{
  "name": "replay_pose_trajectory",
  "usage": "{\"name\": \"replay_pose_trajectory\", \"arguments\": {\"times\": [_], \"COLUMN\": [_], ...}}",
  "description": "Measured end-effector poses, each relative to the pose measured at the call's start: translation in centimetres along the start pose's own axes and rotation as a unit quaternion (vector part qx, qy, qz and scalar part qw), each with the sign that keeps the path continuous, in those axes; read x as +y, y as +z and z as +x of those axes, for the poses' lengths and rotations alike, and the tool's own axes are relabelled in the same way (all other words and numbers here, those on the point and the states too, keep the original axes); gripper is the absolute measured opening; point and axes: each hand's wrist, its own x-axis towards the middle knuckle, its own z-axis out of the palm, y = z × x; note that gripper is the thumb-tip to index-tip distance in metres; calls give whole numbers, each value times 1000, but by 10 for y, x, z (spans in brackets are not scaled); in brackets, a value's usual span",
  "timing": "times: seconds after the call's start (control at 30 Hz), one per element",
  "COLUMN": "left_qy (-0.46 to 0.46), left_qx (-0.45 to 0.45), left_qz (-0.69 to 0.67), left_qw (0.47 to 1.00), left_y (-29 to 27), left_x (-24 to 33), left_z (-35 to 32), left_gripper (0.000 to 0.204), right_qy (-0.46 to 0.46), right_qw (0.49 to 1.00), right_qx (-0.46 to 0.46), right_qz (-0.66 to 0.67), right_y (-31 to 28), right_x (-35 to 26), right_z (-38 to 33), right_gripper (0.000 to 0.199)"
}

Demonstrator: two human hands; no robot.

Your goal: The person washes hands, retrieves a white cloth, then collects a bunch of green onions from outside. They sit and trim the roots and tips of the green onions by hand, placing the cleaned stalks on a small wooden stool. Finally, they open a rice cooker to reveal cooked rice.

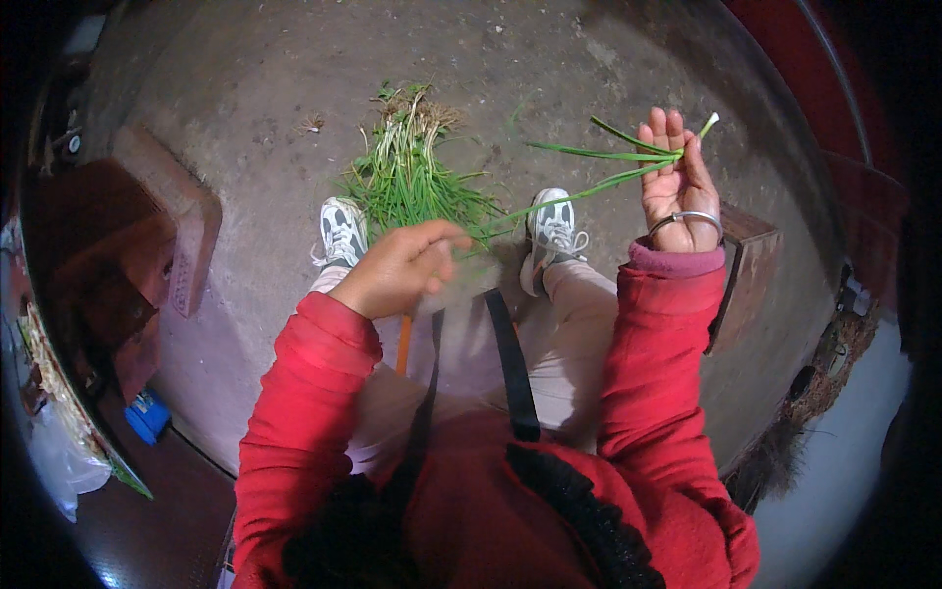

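Floor: bare and grey-brown, filling the upper and middle frame.
Green onion pile: directly on the floor at upper centre, roots and pale stems toward the top, leaves fanning down toward the shoes.
Root tuft: on the floor, apart from the pile, to its upper left.
Right hand: palm up at upper right, fingers nearly straight, a green onion stalk grasped between them and the thumb; white end up to the right, leaves trailing left and down toward the pile.
Left hand: near centre, just below the pile; fingers bent and blurred, so I cannot tell whether they grip anything.
Plastic bag: clear, at the lower left; its contents cannot be made out.
Blue packet: to the right of the bag, its inside hidden.
Wooden box: box-shaped, behind the right wrist; whether it is hollow cannot be told.
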Motion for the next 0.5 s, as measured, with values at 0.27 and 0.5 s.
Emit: {"name": "replay_pose_trajectory", "arguments": {"times": [0.27, 0.5], "left_qy": [77, 144], "left_qx": [21, 209], "left_qz": [97, 405], "left_qw": [992, 878], "left_y": [-6, -18], "left_x": [-5, -5], "left_z": [1, 5], "left_gripper": [18, 46], "right_qy": [-10, 12], "right_qw": [998, 997], "right_qx": [56, 52], "right_qz": [-2, -56], "right_y": [-1, 4], "right_x": [-1, 8], "right_z": [0, -4], "right_gripper": [13, 11]}}
